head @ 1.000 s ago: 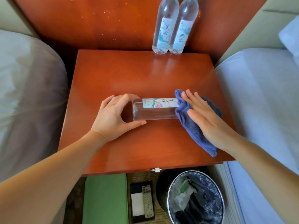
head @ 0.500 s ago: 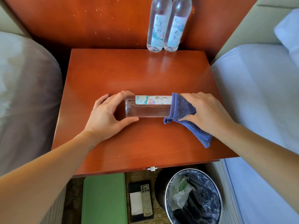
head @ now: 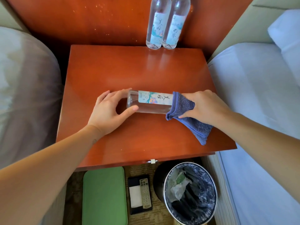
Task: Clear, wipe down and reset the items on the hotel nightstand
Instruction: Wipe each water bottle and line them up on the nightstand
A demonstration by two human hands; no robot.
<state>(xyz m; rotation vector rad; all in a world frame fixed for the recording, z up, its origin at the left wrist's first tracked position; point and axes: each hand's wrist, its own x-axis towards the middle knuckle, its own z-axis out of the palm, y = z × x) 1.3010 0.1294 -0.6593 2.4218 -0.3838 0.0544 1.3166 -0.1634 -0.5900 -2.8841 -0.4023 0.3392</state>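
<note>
Sideways on the bench (head: 113, 65) lies a bottle (head: 151, 103): left hand (head: 110, 111) grasping its base at 9 o'clock, right hand (head: 206, 106) clenching a blue cloth (head: 186, 111) round its neck at 3 o'clock.

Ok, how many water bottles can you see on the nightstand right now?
3. Two upright bottles stand side by side at the back edge: the left upright bottle and the right upright bottle. The lying bottle is mid-nightstand, held between the left hand and the cloth-wrapped right hand. None looks hidden.
</note>
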